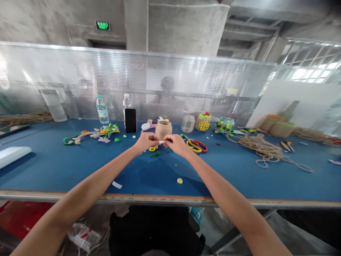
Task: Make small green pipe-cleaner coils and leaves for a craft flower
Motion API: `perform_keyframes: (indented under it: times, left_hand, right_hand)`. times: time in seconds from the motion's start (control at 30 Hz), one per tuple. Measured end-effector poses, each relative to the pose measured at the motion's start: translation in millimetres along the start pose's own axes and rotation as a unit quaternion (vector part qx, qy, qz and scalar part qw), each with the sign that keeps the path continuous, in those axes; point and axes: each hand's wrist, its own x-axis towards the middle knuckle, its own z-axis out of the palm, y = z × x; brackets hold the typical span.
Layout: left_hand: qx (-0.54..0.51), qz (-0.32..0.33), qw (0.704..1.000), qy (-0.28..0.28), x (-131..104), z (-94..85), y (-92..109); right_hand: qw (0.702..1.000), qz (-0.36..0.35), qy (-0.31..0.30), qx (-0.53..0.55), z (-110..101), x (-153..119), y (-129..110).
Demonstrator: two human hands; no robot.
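Observation:
My left hand point(146, 141) and my right hand point(176, 143) meet over the blue table, fingertips pinched on a small white piece point(161, 142) whose kind is too small to make out. Just behind them stands a twine-wrapped jar point(163, 128), its lower part covered by my fingers. A yellow loop point(152, 149) and dark green bits point(156, 154) lie below my left hand. Scissors with red and yellow handles point(196, 145) rest to the right of my right hand.
A black phone point(130, 121) leans on a bottle behind. A glass jar point(188, 123), a decorated twine jar point(203, 122) and a loose twine heap point(262, 145) are to the right. Colourful pipe-cleaner pieces point(103, 133) lie left. A yellow button-like disc point(179, 181) is near the table's front edge point(170, 199).

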Motion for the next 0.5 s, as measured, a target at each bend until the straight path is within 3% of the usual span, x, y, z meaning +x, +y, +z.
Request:
perform_keyframes:
  times: [0.5]
  left_hand:
    - [-0.037, -0.026, 0.999, 0.013, 0.5, 0.3, 1.7]
  right_hand:
    - [1.000, 0.006, 0.001, 0.007, -0.5, -0.2, -1.8]
